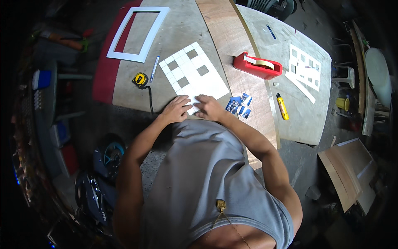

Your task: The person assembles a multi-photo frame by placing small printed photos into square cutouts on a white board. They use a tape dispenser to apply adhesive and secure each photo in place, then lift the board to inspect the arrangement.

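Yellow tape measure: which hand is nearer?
Left. The left hand, at the near corner of the white sheet, is right of the tape measure and lower in view; the right hand is farther right.

the white cut-out sheet (208, 88) is looking like smooth, matt paper. right of the sheet, the red tape dispenser (257, 71) is shining like glossy plastic, and the board (248, 86) is showing dull, grained wood. left of the sheet, the tape measure (140, 79) is looking like plastic. below the sheet, the grey shirt (207, 166) is creasing as matt cloth, and the pendant (221, 204) is gleaming like metal.
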The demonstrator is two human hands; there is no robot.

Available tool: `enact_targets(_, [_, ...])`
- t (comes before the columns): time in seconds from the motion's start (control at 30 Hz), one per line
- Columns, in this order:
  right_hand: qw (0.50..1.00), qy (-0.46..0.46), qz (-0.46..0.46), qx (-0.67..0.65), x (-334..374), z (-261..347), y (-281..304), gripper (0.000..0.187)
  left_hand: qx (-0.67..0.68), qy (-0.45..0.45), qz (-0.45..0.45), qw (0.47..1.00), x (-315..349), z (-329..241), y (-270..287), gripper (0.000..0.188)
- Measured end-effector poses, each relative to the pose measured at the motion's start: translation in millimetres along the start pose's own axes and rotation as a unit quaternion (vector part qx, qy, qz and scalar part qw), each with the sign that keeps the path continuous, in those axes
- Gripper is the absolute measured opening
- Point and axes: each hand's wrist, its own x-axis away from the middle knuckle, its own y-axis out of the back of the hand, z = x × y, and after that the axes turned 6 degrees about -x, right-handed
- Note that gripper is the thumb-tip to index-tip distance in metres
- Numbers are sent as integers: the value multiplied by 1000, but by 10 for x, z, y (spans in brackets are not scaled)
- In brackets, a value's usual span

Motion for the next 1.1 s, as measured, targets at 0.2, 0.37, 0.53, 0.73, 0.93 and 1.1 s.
enact_targets(0.2, [569,-345,-580,-470,-477,-318,604,40,-18,68,-16,997,114,-99,-20,42])
enact_targets(0.37, [378,-349,-651,-558,-780,-586,1143,45,0,69,-31,997,138,-104,-75,43])
enact_targets(0.53, [223,-278,-695,-624,-890,-973,1210,46,12,72,-35,997,172,-106,-86,46])
enact_targets(0.73, [200,-234,-807,-505,-1207,-621,1256,27,34,95,-25,995,198,-123,-67,50])
enact_targets(0.93, [401,-275,-802,-347,-1289,-892,782,26,43,87,-20,995,199,-94,-68,52])
enact_targets(1.1, [356,-391,-782,-329,-1245,-821,799,38,48,78,-24,996,211,-54,-95,53])
